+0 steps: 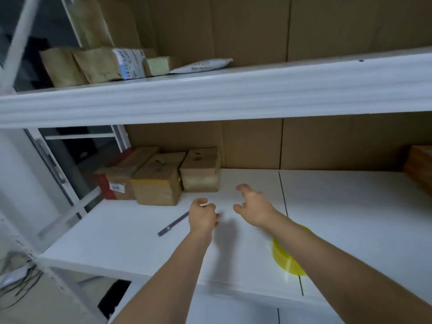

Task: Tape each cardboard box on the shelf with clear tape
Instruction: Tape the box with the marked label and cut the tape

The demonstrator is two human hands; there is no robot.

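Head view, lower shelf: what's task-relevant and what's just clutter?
Job:
- three cardboard boxes at back left
- yellow tape roll under the right forearm
- left hand, right hand, both over the lower shelf

Lying about:
- pen
- upper-shelf parcels

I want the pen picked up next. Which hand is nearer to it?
Left. The left hand hovers just right of the pen; the right hand is farther right, over bare shelf.

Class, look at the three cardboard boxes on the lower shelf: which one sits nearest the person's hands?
The rightmost box, the small one beside the bare shelf space. The middle box and the red-edged left box lie farther left.
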